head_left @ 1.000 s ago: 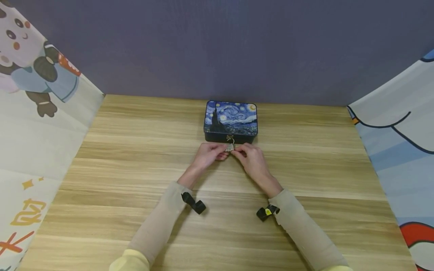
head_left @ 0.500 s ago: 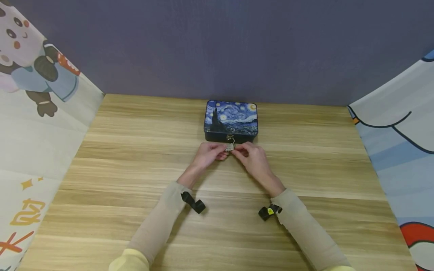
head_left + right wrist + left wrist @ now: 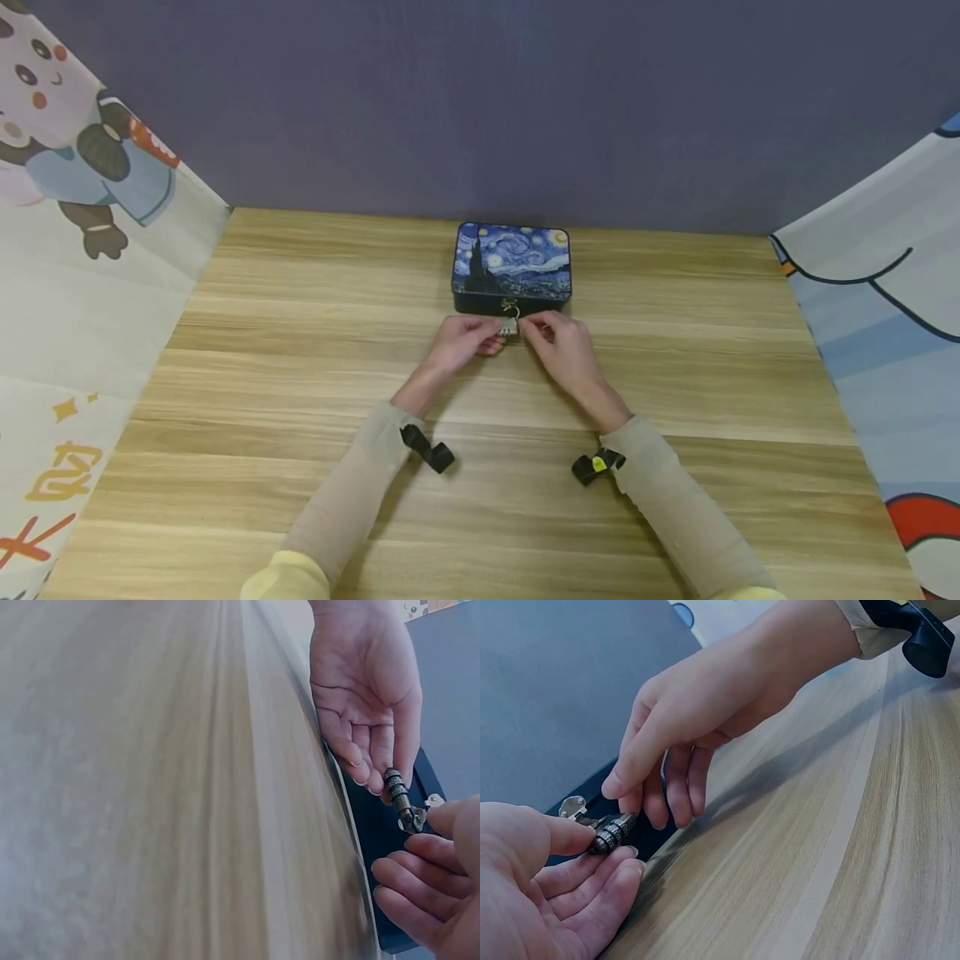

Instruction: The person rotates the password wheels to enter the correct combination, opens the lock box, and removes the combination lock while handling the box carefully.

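A small metal combination padlock (image 3: pixel 508 327) with ridged number dials hangs by its shackle from the clasp (image 3: pixel 509 303) on the front of a tin box (image 3: pixel 512 262) with a starry night picture on its lid. My left hand (image 3: pixel 459 342) pinches the padlock's left end between thumb and fingers; the dials (image 3: pixel 613 832) show beyond its thumb in the left wrist view. My right hand (image 3: pixel 564 350) has thumb and index finger at the other end of the padlock (image 3: pixel 401 799), pinching beside the shackle. Its remaining fingers curl loosely.
The box stands on a wood-grain table (image 3: pixel 337 350), near the back edge by a dark blue-grey wall (image 3: pixel 480 108). Side panels with cartoon prints, one on the left (image 3: pixel 90 308) and one on the right (image 3: pixel 885 333), flank the table. Each sleeve carries a black wrist camera.
My right fingertips have shifted slightly up and right along the padlock's end, showing more of its face. The left hand and box stay in place.
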Demonstrator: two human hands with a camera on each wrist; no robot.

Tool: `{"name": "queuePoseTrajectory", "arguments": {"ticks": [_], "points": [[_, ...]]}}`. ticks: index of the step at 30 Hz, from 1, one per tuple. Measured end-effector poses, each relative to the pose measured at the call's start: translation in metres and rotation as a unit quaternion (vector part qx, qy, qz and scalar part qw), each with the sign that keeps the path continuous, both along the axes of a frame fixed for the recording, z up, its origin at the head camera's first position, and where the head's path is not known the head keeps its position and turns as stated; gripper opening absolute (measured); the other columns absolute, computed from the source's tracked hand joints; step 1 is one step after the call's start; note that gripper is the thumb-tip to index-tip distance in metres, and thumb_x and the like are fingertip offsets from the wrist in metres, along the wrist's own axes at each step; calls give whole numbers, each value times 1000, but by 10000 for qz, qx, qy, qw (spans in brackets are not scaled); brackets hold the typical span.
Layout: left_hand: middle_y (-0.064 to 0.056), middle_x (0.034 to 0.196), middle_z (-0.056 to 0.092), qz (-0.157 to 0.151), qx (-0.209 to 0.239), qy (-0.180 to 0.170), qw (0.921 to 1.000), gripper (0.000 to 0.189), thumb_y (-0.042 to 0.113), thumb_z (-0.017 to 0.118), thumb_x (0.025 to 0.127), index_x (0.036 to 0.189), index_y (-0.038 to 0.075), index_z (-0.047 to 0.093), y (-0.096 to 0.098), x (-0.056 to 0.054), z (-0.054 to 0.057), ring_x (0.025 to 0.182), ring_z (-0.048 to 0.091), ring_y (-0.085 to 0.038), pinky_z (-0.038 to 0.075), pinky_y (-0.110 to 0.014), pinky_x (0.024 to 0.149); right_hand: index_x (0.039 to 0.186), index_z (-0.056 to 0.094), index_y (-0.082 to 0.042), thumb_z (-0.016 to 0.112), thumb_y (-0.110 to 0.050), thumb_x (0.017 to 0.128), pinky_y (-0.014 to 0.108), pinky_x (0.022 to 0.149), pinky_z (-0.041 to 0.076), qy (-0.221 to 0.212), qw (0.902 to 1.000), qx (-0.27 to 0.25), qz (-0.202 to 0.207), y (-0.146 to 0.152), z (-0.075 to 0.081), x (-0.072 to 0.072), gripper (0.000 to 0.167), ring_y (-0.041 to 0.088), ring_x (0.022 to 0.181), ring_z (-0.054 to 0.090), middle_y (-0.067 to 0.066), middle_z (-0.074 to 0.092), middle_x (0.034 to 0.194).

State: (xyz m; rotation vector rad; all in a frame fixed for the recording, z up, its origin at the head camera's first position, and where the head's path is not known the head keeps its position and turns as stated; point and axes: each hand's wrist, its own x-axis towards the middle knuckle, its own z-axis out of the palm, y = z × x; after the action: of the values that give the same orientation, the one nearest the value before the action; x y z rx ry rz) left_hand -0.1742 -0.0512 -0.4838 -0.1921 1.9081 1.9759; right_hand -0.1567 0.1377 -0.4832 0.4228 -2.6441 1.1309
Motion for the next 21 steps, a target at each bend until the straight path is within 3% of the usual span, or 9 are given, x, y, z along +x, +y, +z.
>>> {"name": "queuePoseTrajectory", "arguments": {"ticks": [14, 21], "points": [[-17, 91, 76, -52, -245, 64, 9997, 28, 12, 66, 102, 116, -11, 71, -1, -1, -1, 68, 70, -9, 63, -25, 71, 110, 77, 3, 65, -24, 104, 44, 72, 61, -568, 9977, -178, -330, -5, 2, -7, 30, 26, 77, 74, 14, 78, 87], [-17, 92, 77, -69, -227, 57, 9997, 28, 12, 66, 102, 117, -11, 71, -2, 1, -1, 68, 70, -9, 63, -25, 72, 109, 77, 4, 63, -24, 105, 36, 67, 61, -963, 9927, -610, -387, -9, 0, -9, 31, 24, 74, 75, 13, 78, 86]]}}
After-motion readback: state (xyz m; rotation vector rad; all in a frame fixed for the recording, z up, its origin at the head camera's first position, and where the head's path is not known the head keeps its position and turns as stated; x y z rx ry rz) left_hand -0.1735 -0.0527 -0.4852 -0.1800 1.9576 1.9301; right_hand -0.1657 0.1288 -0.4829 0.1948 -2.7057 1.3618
